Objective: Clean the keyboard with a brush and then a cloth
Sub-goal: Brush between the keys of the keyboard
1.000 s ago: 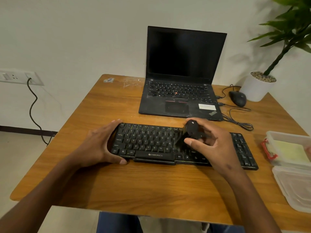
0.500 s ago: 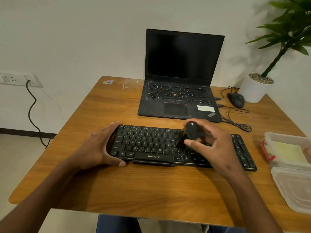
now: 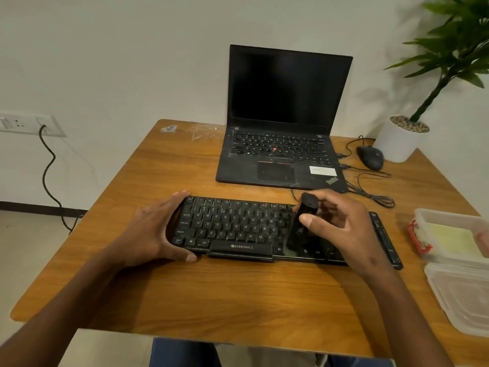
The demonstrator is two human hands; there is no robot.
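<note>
A black keyboard [image 3: 232, 226] lies across the wooden table [image 3: 238, 300] in front of me. My left hand [image 3: 156, 231] grips its left end, thumb along the front edge and fingers over the back corner. My right hand [image 3: 341, 229] holds a black brush [image 3: 301, 223] between thumb and fingers, its bristles down on the keys right of the space bar. A yellow cloth [image 3: 447, 237] lies in a clear plastic box [image 3: 449, 215] at the right edge.
An open black laptop [image 3: 285, 123] stands behind the keyboard. A black mouse [image 3: 370, 157] with its cable sits to its right, beside a white plant pot [image 3: 399, 141]. A clear lid [image 3: 463, 298] lies near the box. A wall socket [image 3: 29, 125] with a cord is at left.
The brush has swept down the keys toward the keyboard's front edge, tilting more upright to slanted. My left hand keeps its grip on the left end.
</note>
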